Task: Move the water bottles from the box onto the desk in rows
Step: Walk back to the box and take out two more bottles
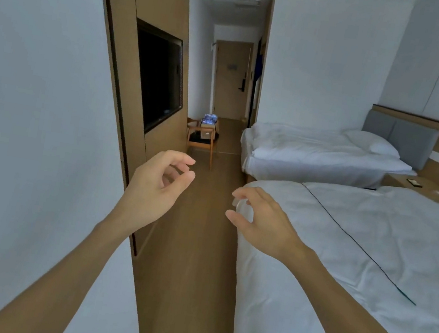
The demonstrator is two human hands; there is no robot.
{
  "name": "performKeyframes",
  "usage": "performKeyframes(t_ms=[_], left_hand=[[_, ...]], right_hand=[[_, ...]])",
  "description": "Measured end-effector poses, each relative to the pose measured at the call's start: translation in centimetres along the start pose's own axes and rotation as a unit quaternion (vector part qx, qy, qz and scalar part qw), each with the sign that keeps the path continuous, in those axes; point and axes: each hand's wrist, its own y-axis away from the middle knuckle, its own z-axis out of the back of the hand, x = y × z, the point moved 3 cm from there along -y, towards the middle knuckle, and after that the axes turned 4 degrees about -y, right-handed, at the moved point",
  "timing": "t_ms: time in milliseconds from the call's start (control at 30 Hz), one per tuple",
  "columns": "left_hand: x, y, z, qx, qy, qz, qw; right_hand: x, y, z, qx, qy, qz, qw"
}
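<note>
Far down the room a cardboard box (206,132) rests on a wooden chair (202,143), with a pack of blue-labelled water bottles (210,119) on top of it. My left hand (158,185) is raised in front of me, fingers curled and apart, holding nothing. My right hand (258,222) is raised beside it, fingers spread and empty, over the near bed's corner. Both hands are far from the box. No desk is in view.
A wooden floor aisle (198,250) runs between the wall with a mounted TV (159,77) on the left and two white beds (358,247) on the right. A nightstand (424,186) sits between the beds. The entrance door (231,81) is at the far end.
</note>
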Motion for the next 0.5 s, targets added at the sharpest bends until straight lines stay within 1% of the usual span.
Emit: performKeyframes(t_ms=[267,500], left_hand=[[5.8,-14.3,-4.8,-0.016,-0.034,-0.008,0.999],[14.2,-23.7,-10.1,-0.033,-0.025,0.013,0.999]], right_hand=[[-8.9,-16.1,-1.8,0.023,-0.011,0.03,0.999],[-16.1,-26.8,-5.7,0.045,-0.005,0.038,0.998]])
